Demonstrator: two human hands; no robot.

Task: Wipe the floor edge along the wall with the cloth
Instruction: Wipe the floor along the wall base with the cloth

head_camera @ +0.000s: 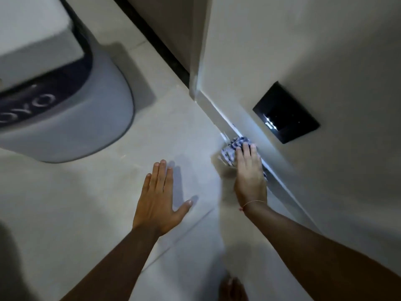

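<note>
A blue and white checked cloth lies bunched on the pale tiled floor, right against the skirting at the foot of the wall. My right hand presses down on the cloth, fingers pointing along the wall; most of the cloth is hidden under the palm. A thin thread band circles that wrist. My left hand rests flat on the floor to the left of the cloth, fingers spread, holding nothing.
A black switch plate sits low on the wall just above the cloth. A bed corner with white bedding and a grey base fills the upper left. A wall corner juts out ahead. A bare foot shows at the bottom edge.
</note>
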